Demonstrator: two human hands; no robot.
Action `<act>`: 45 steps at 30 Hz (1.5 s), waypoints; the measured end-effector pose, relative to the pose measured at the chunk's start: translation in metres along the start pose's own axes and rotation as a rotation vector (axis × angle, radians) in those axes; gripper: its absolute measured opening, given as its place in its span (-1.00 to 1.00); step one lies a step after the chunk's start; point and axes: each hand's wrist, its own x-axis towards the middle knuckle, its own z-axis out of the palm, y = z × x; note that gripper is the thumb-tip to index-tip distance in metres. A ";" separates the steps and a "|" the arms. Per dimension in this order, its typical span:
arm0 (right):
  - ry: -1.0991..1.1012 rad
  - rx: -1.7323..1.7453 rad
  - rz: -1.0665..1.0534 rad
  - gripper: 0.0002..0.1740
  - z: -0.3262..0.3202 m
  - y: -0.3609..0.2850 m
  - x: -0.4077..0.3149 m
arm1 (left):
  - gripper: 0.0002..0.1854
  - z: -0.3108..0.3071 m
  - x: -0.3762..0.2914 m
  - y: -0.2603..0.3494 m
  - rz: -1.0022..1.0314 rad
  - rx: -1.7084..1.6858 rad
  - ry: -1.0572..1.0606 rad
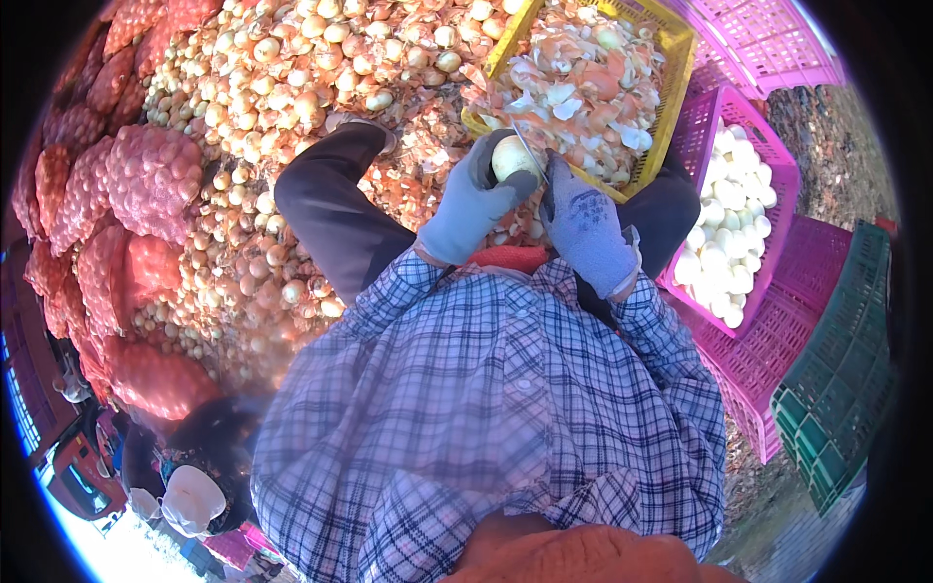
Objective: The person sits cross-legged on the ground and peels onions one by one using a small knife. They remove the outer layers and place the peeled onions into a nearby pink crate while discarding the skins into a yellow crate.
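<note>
A pale onion (513, 160) sits in the fingers of my left hand (466, 208), which wears a grey-blue work glove. My right hand (589, 226), gloved alike, grips a knife whose thin blade (526, 146) lies along the onion's right side. The knife's handle is hidden inside the right glove. Both hands are close together above my lap, at the near edge of a yellow plastic crate (500, 58). That crate is heaped with onion skins and trimmings (583, 87).
Loose onions (270, 95) cover the ground ahead and left, with red mesh sacks of onions (153, 182) beyond. On the right, a pink crate (783, 189) holds peeled white onions (732, 218). Pink crates (773, 306) and green crates (838, 364) stand beside it. Another person (193, 466) is behind me, left.
</note>
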 end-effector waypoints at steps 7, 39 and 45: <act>0.024 -0.174 0.031 -0.31 0.029 0.040 0.019 | -0.29 -0.020 0.002 -0.013 -0.205 -0.445 -0.198; 0.263 0.384 -0.243 -0.41 -0.007 -0.002 0.003 | -0.23 -0.019 0.005 0.012 -0.056 -0.332 -0.196; 0.099 0.181 -0.281 -0.40 -0.007 0.021 0.004 | -0.21 -0.026 0.005 0.019 -0.152 -0.239 -0.300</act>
